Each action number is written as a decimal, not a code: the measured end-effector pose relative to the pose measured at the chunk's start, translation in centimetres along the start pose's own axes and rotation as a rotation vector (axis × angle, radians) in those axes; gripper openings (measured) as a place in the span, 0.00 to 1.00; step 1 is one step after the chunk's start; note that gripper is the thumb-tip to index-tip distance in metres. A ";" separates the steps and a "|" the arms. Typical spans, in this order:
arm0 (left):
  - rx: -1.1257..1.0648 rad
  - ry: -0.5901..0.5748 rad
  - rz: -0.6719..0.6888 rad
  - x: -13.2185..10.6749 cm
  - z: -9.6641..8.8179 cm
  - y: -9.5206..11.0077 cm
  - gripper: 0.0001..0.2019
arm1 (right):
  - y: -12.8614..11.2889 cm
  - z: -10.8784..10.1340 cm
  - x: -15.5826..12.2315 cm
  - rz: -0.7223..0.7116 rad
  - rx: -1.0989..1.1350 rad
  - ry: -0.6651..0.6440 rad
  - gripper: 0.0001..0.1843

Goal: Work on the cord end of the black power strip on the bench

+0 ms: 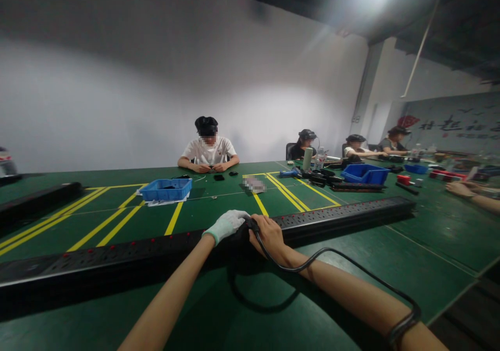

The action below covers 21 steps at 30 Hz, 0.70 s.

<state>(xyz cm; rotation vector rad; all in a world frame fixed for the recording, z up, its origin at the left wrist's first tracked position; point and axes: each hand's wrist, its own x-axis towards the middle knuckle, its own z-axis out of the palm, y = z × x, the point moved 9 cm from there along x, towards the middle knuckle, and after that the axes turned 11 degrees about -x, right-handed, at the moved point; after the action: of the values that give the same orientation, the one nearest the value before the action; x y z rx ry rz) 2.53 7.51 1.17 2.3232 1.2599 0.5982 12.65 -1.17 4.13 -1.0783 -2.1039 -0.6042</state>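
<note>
A long black power strip (152,248) with red switches lies slantwise across the table in front of me. My left hand (227,225), in a white glove with a mint cuff, is over the middle of the strip, its closed fingers at a black plug (252,223). From the other side my bare right hand (269,234) closes round the same plug. Whether the plug sits fully in a socket is hidden by the fingers. Its black cable (332,250) runs over my right wrist and loops round my right forearm.
On the green table (437,247), yellow tape lines run beyond the strip. A blue bin (166,189) stands far left of centre, another blue bin (365,174) at right. A second black strip (42,200) lies far left. Co-workers (209,150) sit across the table.
</note>
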 end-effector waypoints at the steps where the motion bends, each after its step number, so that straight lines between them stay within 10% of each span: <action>1: 0.000 0.000 -0.001 0.0 0.0 0.0 0.17 | 0.0 0.0 0.0 0.001 0.000 0.003 0.15; 21: -0.028 -0.012 0.030 0.0 0.0 0.5 0.17 | 0.1 0.2 0.0 0.005 0.009 -0.010 0.15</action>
<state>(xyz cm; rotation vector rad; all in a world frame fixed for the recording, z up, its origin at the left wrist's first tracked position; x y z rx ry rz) 2.84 7.23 1.39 2.3231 1.2065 0.6070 12.68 -0.99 3.98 -1.0832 -2.1102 -0.5875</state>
